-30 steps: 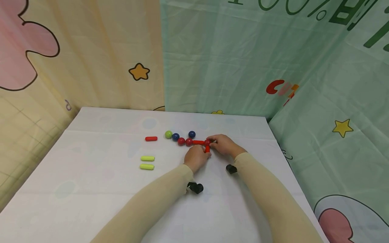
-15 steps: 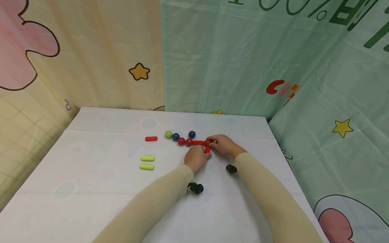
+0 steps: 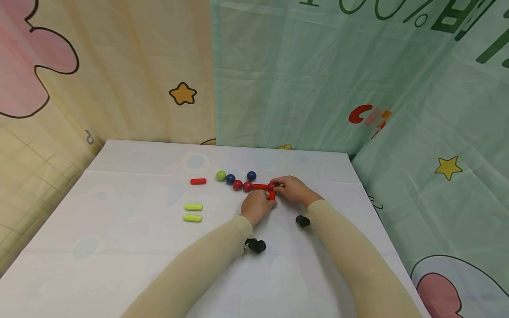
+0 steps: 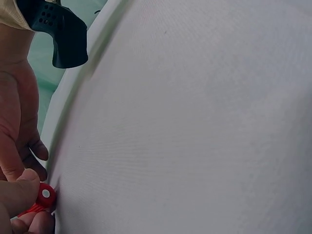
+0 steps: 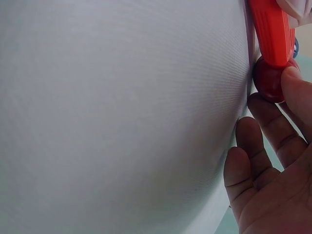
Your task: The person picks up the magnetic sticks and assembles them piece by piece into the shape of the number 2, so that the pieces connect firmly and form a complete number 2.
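While the corner red ball point(image 3: 271, 186) sits toward the far side of the table point(image 3: 119, 212), the right hand point(image 3: 293, 190) has it pinched between thumb and finger, other fingers loosely spread. The left hand point(image 3: 256, 206) has thumb and fingers snug on the near red rod point(image 3: 272, 195), whose end meets that ball; can't tell if it's fully seated. A second red rod point(image 3: 260, 187) runs left from the corner to another red ball point(image 3: 248, 186), so I'd call it an L with two sides laid out. Plenty's left over, imo: one loose red ball point(image 3: 237, 185), two blue balls point(image 3: 230, 179), a green ball point(image 3: 220, 176), plus a spare red rod point(image 3: 198, 181) and two lime rods point(image 3: 193, 207) off to the left, none fitted to a rod yet.
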Demonstrator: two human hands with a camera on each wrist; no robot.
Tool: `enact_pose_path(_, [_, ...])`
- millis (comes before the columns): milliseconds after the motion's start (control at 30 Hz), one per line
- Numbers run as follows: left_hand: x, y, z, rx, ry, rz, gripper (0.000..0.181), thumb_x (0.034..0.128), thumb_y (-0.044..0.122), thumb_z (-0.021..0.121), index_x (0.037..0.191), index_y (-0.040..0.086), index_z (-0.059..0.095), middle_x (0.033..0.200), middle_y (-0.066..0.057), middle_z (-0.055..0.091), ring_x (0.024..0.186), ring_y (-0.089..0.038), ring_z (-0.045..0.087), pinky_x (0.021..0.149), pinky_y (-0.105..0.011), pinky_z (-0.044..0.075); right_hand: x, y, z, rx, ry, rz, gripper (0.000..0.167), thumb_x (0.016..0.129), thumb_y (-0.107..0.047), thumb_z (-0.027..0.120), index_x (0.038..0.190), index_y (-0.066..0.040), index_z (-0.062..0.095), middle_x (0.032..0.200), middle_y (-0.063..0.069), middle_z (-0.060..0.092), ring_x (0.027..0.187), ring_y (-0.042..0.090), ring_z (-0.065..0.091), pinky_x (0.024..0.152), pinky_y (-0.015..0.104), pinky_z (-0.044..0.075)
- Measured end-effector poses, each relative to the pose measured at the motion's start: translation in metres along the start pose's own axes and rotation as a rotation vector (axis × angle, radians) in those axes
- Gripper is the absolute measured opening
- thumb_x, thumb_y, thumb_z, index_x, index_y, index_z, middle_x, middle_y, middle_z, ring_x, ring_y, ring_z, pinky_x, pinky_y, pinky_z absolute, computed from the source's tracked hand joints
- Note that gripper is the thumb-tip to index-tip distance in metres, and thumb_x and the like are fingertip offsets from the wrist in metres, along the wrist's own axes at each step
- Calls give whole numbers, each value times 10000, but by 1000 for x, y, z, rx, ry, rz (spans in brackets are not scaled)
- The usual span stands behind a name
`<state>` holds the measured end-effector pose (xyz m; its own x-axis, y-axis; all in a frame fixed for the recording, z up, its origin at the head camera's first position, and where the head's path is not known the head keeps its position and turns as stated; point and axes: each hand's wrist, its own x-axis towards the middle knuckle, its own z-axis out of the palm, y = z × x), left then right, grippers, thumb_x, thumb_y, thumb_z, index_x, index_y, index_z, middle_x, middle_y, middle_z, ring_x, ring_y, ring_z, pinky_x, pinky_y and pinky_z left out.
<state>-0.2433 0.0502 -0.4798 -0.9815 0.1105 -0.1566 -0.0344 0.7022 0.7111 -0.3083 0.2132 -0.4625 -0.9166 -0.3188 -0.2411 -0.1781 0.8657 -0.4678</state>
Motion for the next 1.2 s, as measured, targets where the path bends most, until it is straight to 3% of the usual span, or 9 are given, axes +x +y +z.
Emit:
enact_pose_path(100, [0, -2, -2, -12, -17, 12, 222, 946, 307, 795, 976, 87, 774, 822, -22, 696, 819, -227, 615, 746, -334, 477, 0, 0, -1, -3, 1, -2, 398, 1074, -222, 615, 1468, -163, 630, 1415, 92, 668, 1292, 308, 596, 1158, 507, 466])
enact_pose_path(300, [3, -9, -14, -4, -2, 56, 311, 950, 330, 784, 1119, 70, 773, 1071, -36, 771, 959, -228, 671, 905, -401, 553, 0, 2, -1, -5, -1, -7, 400, 1075, -226, 614, 1469, -163, 628, 1422, 85, 664, 1277, 301, 594, 1148, 500, 471])
enact_pose_path(533, [6, -26, -46, 74, 85, 134, 267, 955, 319, 798, 1111, 123, 705, 942, -15, 700, 866, -203, 628, 806, -344, 550, 2, 2, -4, -4, -23, 12, 404, 1076, -241, 613, 1475, -176, 623, 1426, 87, 656, 1295, 294, 576, 1161, 504, 458])
enact_pose_path(667, [8, -40, -67, 133, 127, 162, 385, 950, 288, 806, 1276, 122, 684, 1064, -51, 722, 961, -235, 661, 848, -387, 591, 1, 3, -5, -4, -32, 22, 411, 1075, -243, 616, 1480, -181, 619, 1426, 87, 647, 1273, 294, 569, 1151, 497, 468])
enact_pose_path(833, [14, -58, -86, 201, 101, 133, 556, 965, 274, 785, 1471, 133, 602, 1382, -94, 695, 1220, -301, 667, 997, -492, 579, 0, 3, -5, -3, -35, 31, 412, 1077, -240, 610, 1485, -183, 615, 1430, 84, 638, 1242, 284, 559, 1138, 488, 476])
enact_pose_path(1000, [18, -69, -92, 237, 54, 139, 554, 966, 253, 781, 1478, 128, 608, 1394, -101, 690, 1240, -313, 656, 1015, -486, 566, 1, 4, -4, -4, -35, 32, 407, 1079, -239, 606, 1482, -177, 617, 1427, 82, 644, 1246, 275, 561, 1154, 486, 463])
enact_pose_path(1200, [22, -74, -92, 267, 40, 148, 569, 957, 241, 793, 1482, 129, 606, 1394, -99, 691, 1261, -317, 652, 1036, -483, 557, 1, 3, -5, -6, -34, 29, 408, 1083, -237, 599, 1484, -166, 614, 1423, 89, 647, 1257, 280, 558, 1165, 487, 455])
